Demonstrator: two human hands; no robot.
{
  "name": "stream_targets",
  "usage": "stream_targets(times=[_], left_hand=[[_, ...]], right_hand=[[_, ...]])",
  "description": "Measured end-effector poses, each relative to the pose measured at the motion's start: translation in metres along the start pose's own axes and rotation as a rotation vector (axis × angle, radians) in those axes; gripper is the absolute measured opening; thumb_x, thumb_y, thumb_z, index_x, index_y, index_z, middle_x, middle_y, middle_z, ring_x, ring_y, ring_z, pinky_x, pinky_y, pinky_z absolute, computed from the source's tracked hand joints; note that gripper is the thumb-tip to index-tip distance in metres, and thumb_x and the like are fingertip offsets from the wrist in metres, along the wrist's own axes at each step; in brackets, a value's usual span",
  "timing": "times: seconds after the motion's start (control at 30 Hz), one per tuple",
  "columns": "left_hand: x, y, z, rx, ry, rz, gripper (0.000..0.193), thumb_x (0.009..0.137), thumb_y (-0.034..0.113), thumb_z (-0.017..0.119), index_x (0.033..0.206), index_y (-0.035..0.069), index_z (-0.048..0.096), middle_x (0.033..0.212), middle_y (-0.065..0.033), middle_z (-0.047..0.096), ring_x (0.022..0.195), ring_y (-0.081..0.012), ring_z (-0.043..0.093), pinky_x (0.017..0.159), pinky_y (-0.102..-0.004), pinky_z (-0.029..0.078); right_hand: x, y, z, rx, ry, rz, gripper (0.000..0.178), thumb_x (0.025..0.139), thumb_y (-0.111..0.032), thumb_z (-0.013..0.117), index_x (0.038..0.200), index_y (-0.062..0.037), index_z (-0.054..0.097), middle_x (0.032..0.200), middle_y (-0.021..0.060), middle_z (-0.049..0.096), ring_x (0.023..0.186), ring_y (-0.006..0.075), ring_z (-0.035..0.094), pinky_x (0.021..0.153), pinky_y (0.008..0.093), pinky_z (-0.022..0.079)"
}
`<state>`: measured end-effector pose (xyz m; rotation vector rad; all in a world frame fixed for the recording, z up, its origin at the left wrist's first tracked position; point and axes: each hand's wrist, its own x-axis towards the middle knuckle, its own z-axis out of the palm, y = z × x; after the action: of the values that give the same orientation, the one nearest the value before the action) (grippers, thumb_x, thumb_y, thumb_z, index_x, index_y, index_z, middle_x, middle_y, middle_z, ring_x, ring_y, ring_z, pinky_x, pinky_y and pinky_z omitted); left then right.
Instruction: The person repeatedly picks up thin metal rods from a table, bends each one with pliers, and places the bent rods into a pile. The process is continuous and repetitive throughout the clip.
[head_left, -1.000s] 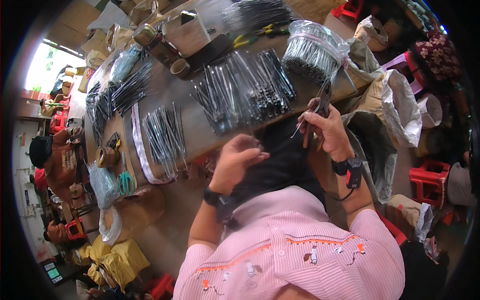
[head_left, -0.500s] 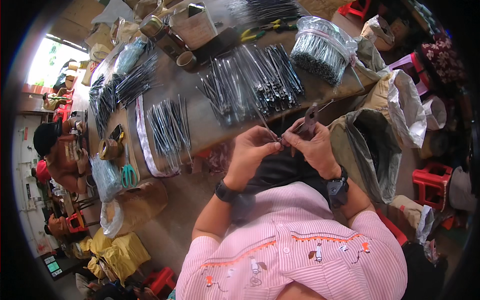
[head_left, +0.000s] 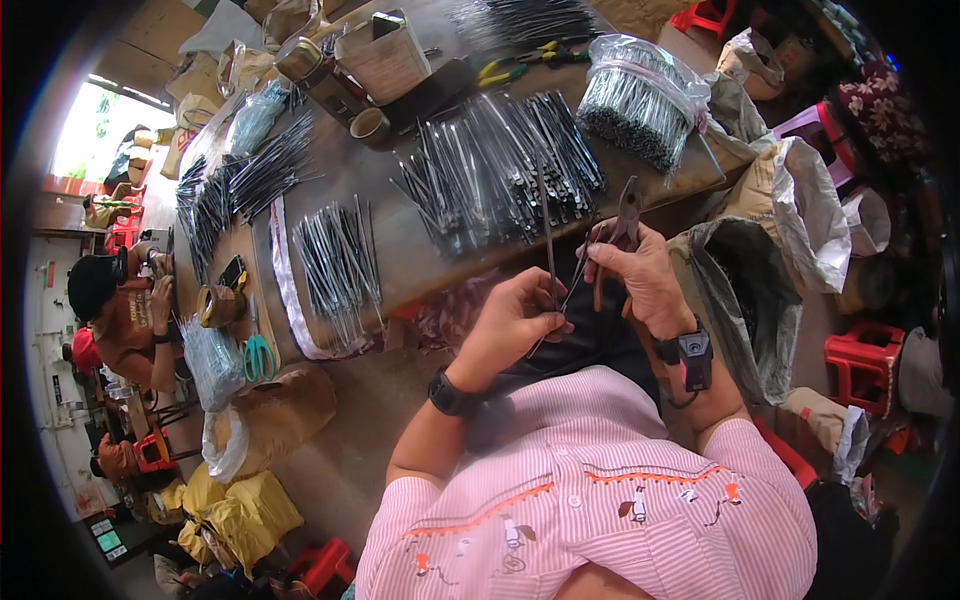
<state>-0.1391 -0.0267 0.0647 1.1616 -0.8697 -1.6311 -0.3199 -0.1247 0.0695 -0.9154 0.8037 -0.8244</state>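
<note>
My left hand [head_left: 517, 315] pinches a thin dark metal strip [head_left: 547, 225], which stands up between thumb and fingers over my lap. In my right hand [head_left: 650, 280] is a pair of pliers [head_left: 628, 208], jaws pointing away from me and handles under the palm. That hand's thumb and forefinger also hold a thin strip [head_left: 577, 268], running down toward my left fingers; whether the two strips join is too small to tell. Ahead of my hands, a wide row of metal strips [head_left: 500, 170] with small heads lies along the table edge.
A smaller strip pile [head_left: 337, 260] lies left on the table [head_left: 400, 285]. Plastic-wrapped bundled strips [head_left: 640, 110] stand at the right. Teal scissors [head_left: 260, 350] rest near the left edge. An open sack [head_left: 700, 300] is right of my knees. Another person [head_left: 130, 320] sits far left.
My hands have drawn apart. The right hand has moved a little right with the pliers, now more upright. The strip in my left hand stands straighter.
</note>
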Motion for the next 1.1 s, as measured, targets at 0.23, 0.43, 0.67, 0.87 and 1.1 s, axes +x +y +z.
stream_targets(times=[0.23, 0.43, 0.67, 0.87, 1.1], left_hand=[[-0.001, 0.002, 0.001, -0.082, -0.024, -0.055, 0.026, 0.081, -0.004, 0.065, 0.106, -0.004, 0.060, 0.087, -0.0078, 0.067, 0.077, -0.0151, 0.068, 0.069, -0.0241, 0.055], [-0.002, 0.003, 0.003, -0.081, -0.041, -0.050, 0.026, 0.081, -0.003, 0.065, 0.107, -0.005, 0.061, 0.087, -0.0086, 0.067, 0.075, -0.0152, 0.067, 0.069, -0.0246, 0.054], [-0.001, 0.002, 0.004, -0.089, -0.110, -0.119, 0.026, 0.083, -0.002, 0.064, 0.108, -0.005, 0.056, 0.093, -0.0086, 0.062, 0.076, -0.0168, 0.066, 0.064, -0.0246, 0.055], [0.001, 0.003, 0.013, -0.209, -0.054, -0.042, 0.021, 0.086, 0.005, 0.063, 0.106, 0.001, 0.056, 0.091, -0.0056, 0.063, 0.083, -0.0144, 0.063, 0.073, -0.0276, 0.054], [0.005, -0.010, 0.006, -0.605, 0.028, -0.264, 0.024, 0.093, 0.029, 0.061, 0.095, 0.006, 0.057, 0.089, -0.0050, 0.061, 0.074, -0.0123, 0.060, 0.056, -0.0219, 0.042]], right_hand=[[0.001, 0.012, -0.009, 0.264, 0.123, -0.027, 0.021, 0.085, -0.004, 0.066, 0.104, 0.0004, 0.058, 0.086, 0.0111, 0.064, 0.070, 0.0184, 0.064, 0.063, 0.0306, 0.055], [-0.004, 0.015, -0.010, 0.205, 0.069, 0.061, 0.022, 0.085, -0.005, 0.066, 0.105, 0.0004, 0.058, 0.088, 0.0128, 0.065, 0.070, 0.0180, 0.064, 0.064, 0.0294, 0.055], [-0.008, 0.011, -0.012, 0.097, 0.021, 0.142, 0.024, 0.084, -0.006, 0.069, 0.105, 0.0005, 0.059, 0.087, 0.0133, 0.067, 0.068, 0.0181, 0.064, 0.062, 0.0275, 0.054], [-0.007, 0.014, -0.008, 0.069, 0.045, 0.100, 0.021, 0.083, -0.008, 0.071, 0.098, 0.0012, 0.060, 0.083, 0.0112, 0.066, 0.066, 0.0170, 0.063, 0.060, 0.0283, 0.053], [-0.010, 0.013, 0.002, -0.187, -0.031, -0.007, 0.021, 0.082, -0.007, 0.073, 0.097, -0.0006, 0.061, 0.080, 0.0070, 0.067, 0.063, 0.0111, 0.061, 0.058, 0.0234, 0.050]])
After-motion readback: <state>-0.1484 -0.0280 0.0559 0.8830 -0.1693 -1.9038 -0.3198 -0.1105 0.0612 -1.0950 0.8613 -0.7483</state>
